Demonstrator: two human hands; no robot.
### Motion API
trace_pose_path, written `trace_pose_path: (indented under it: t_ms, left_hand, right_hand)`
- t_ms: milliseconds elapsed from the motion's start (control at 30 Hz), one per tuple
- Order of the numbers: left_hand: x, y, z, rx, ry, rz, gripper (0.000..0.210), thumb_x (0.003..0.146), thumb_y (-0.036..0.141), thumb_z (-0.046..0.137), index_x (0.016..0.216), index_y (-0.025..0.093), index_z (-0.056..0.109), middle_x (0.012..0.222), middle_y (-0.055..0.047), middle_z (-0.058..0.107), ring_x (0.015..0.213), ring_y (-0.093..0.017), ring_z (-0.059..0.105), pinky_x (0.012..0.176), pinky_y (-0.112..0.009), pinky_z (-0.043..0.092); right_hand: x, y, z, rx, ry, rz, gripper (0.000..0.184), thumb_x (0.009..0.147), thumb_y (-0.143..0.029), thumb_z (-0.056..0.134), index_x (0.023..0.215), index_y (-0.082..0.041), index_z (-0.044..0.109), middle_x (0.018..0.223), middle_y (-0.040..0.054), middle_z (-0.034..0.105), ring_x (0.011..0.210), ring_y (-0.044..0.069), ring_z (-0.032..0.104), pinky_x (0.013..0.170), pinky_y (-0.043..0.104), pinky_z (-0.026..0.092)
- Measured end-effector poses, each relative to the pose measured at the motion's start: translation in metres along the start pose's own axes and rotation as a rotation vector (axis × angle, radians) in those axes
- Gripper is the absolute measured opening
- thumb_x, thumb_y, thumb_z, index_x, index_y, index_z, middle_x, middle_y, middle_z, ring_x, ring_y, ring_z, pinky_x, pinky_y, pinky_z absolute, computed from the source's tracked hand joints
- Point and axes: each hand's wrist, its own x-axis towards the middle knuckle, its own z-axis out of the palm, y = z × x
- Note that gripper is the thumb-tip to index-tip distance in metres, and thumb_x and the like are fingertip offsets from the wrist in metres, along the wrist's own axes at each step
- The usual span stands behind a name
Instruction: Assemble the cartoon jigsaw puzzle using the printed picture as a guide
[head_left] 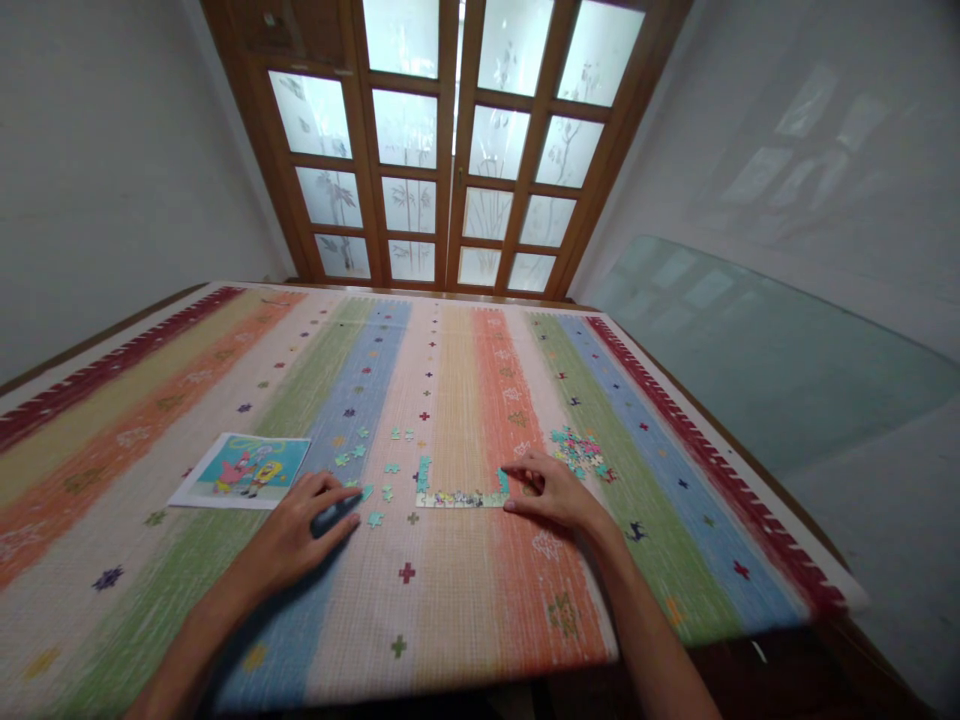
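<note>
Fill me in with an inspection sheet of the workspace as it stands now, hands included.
Surface: striped, patterned cloth over a table.
Job's things: a joined puzzle section, a bottom row with a short column at each end; a cartoon picture sheet lies to its left.
Clutter: loose teal pieces scattered left of the section; mixed pile to its right.
Left hand: index fingertip at a teal piece; grip unclear.
Right hand: thumb and index fingertip at the section's right end.
Cables: nothing seen.
Surroundings: wood-framed glass doors beyond, pale walls either side.
</note>
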Motion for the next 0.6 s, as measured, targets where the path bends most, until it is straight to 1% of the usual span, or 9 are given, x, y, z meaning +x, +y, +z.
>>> trace_pose_path:
  t_ms: [100,200,300,400,500,600]
  left_hand:
    - [-0.002,0.006,0.006,-0.005,-0.004,0.001,0.032,0.094,0.049,0.059,0.111,0.027,0.076,0.096,-0.004,0.069,0.096,-0.025,0.067,0.097,-0.045,0.053]
    - [0.004,0.008,0.009,-0.011,-0.002,0.000,0.031,0.095,0.047,0.058,0.108,0.026,0.076,0.095,-0.004,0.068,0.092,-0.024,0.066,0.091,-0.041,0.054]
    - [0.016,0.007,0.010,-0.004,0.006,0.009,0.032,0.097,0.045,0.055,0.110,0.024,0.075,0.097,-0.005,0.067,0.092,-0.024,0.065,0.088,-0.039,0.054]
    - [0.032,0.003,0.011,0.029,0.006,0.021,0.034,0.098,0.043,0.052,0.113,0.022,0.074,0.098,-0.007,0.066,0.095,-0.025,0.064,0.091,-0.040,0.052]
    - [0.047,-0.001,0.013,0.056,-0.022,0.042,0.035,0.098,0.041,0.050,0.115,0.020,0.073,0.098,-0.008,0.065,0.096,-0.025,0.063,0.091,-0.040,0.051]
    - [0.057,-0.005,0.016,0.073,-0.058,0.067,0.034,0.099,0.037,0.047,0.113,0.021,0.073,0.099,-0.008,0.064,0.094,-0.025,0.062,0.088,-0.038,0.051]
  right_hand:
    - [0.000,-0.001,0.000,0.007,0.003,0.006,0.046,0.076,-0.046,0.087,0.111,-0.018,0.077,0.089,0.0042,0.065,0.077,0.018,0.058,0.071,0.030,0.045]
    - [0.000,-0.001,0.000,0.006,0.007,0.005,0.043,0.079,-0.047,0.083,0.109,-0.017,0.076,0.089,0.0044,0.065,0.077,0.018,0.058,0.071,0.031,0.045]
    - [0.000,0.000,0.001,0.014,0.011,0.011,0.039,0.083,-0.046,0.080,0.109,-0.017,0.076,0.089,0.0044,0.065,0.076,0.018,0.057,0.071,0.031,0.045]
    - [0.000,-0.001,0.002,0.020,0.017,0.022,0.036,0.084,-0.045,0.078,0.108,-0.018,0.076,0.089,0.0045,0.066,0.076,0.018,0.057,0.071,0.031,0.045]
    - [0.000,-0.002,0.001,0.024,0.022,0.026,0.033,0.086,-0.044,0.076,0.106,-0.017,0.076,0.088,0.0044,0.066,0.076,0.018,0.058,0.070,0.031,0.045]
    - [0.000,-0.004,0.000,0.020,0.027,0.040,0.030,0.087,-0.043,0.074,0.104,-0.018,0.076,0.087,0.0045,0.067,0.075,0.017,0.058,0.070,0.031,0.045]
